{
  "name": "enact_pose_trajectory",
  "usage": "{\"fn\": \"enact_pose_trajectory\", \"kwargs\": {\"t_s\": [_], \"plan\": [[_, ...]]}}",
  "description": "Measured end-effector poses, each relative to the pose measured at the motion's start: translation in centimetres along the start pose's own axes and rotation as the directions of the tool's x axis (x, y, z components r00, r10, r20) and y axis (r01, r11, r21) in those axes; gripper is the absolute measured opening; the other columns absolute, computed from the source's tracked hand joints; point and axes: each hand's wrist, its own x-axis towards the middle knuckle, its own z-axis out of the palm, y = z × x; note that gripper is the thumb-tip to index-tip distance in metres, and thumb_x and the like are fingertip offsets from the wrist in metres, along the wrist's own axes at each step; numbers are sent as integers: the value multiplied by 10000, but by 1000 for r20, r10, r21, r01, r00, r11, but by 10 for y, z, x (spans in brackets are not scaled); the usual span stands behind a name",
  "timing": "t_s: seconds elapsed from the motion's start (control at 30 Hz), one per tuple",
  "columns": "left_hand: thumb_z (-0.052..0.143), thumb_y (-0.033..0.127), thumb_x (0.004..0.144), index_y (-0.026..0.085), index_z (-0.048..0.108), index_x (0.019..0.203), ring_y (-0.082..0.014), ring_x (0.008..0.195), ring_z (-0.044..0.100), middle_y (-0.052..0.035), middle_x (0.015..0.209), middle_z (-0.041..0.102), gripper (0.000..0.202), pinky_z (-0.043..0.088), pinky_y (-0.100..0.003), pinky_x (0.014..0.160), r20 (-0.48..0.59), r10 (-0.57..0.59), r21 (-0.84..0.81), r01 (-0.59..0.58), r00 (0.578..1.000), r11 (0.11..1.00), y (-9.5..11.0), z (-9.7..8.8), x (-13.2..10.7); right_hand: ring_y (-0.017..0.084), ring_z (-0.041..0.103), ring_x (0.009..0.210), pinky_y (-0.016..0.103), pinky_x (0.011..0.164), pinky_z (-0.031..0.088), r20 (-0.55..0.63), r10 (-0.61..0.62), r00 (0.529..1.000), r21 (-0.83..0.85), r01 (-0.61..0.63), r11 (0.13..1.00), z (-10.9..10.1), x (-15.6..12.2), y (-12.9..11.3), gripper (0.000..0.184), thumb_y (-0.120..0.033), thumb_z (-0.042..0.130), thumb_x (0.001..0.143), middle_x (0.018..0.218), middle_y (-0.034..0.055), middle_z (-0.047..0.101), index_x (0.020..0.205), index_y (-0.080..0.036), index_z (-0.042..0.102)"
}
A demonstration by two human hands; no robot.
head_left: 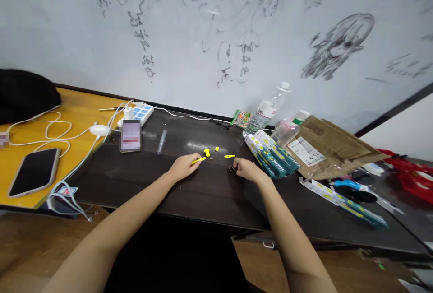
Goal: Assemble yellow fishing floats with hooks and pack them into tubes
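In my left hand (185,166) is a thin yellow plastic stick (199,160), pinched so that its end points right. My right hand (246,169) is closed above the dark table, and a thin, curved, wire-like piece (232,169) pokes out at its fingertips. Between the hands lie a chunky yellow piece (207,152), a small yellow cap-like piece (217,149) and a flat, pointed yellow piece (229,156), which is nearest the right hand. Farther left, a clear plastic tube (162,142) rests on the table.
Several green-and-white boxes (270,155), a water bottle (265,111) and a brown parcel bag (324,144) crowd the right. Blue-handled scissors (355,187) lie beyond them. To the left are a power strip (142,113), cables and a phone (34,172). A whiteboard (189,53) stands behind.
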Motion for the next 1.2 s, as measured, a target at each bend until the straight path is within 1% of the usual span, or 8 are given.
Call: {"fn": "enact_pose_trajectory", "kwargs": {"t_s": [0.13,0.23,0.33,0.57,0.77,0.93,1.07,1.2], "plan": [[390,335,910,221,582,1005,-153,713,584,-10,797,630,242,396,-240,678,6,-5,-8,5,1000,1000,1,0,1,114,490,563,220,537,290,74,-4,997,73,-2,997,-3,4,3,219,-27,527,645,659,-20,577,782,-191,575],[379,339,919,219,580,1013,-155,709,584,-14,799,632,252,400,-246,679,1,-6,-29,6,1000,1000,2,0,1,113,509,585,207,562,333,-12,-107,994,198,108,974,0,6,-3,192,-22,503,662,641,-24,560,737,-184,572],[369,353,930,213,581,1004,-153,707,584,-16,806,635,264,399,-247,678,-2,-4,-55,4,1000,998,3,0,1,112,536,613,211,602,370,-132,-254,958,276,281,919,5,9,-30,124,-64,541,693,720,-2,593,705,-180,583],[468,470,886,193,555,846,-145,640,531,12,692,554,293,347,-237,599,-19,-83,-7,83,996,997,-1,-1,2,107,507,572,221,586,343,-232,-426,874,375,485,790,19,33,-102,101,-166,576,773,636,-17,595,688,-195,622],[452,402,909,178,556,787,-144,723,536,-11,767,572,276,375,-244,666,-82,-64,-106,55,995,993,-8,5,7,85,451,488,215,500,360,-287,-234,929,711,370,598,48,45,-98,161,-296,651,744,561,-50,515,672,-182,563],[455,355,913,169,532,732,-129,679,497,4,712,534,270,359,-241,656,-83,-47,-148,34,995,988,-11,6,9,75,461,419,210,422,386,-237,-165,957,837,288,465,51,46,-88,252,-383,705,703,531,-57,526,690,-178,557],[441,352,917,169,483,682,-123,641,460,18,652,484,301,340,-237,631,-147,-87,-133,68,985,989,-9,3,8,94,562,503,244,522,507,-209,-144,967,925,243,292,47,49,-87,313,-425,756,635,600,-30,595,731,-167,606],[433,337,916,168,501,695,-126,648,483,11,665,518,286,346,-235,635,-118,-81,-127,66,990,990,-8,4,7,109,617,625,274,655,554,-192,-75,978,969,201,145,48,48,-90,332,-428,784,604,680,-9,636,705,-173,597]]}}
